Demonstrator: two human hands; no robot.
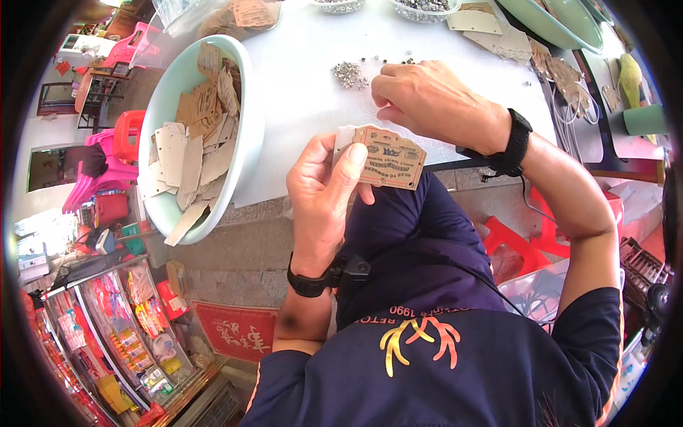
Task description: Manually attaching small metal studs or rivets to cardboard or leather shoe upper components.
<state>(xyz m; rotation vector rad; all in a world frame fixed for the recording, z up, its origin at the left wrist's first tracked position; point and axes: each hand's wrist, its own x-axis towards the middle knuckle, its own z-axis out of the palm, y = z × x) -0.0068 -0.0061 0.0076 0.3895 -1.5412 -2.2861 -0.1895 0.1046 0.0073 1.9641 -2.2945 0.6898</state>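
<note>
My left hand [321, 186] grips a tan printed patch [395, 162] with small holes at its corners, the thumb pressed on its face. A paler piece shows at the patch's left end; whether it is separate I cannot tell. Just above and to the right, my right hand [440, 98] is over the white tabletop [299, 78] with its fingers curled together. Whatever those fingers may hold is hidden. Left of them lies a small heap of silvery metal studs [346, 74]. Several darker studs [376, 58] are scattered beyond the fingertips.
A pale green basin [250, 121] of loose patches [203, 117] stands at the left. Clear tubs of metal bits [425, 8] and stacked patches [491, 28] line the far side. White cables [569, 117] hang at the right. Red stools [516, 245] stand below the table.
</note>
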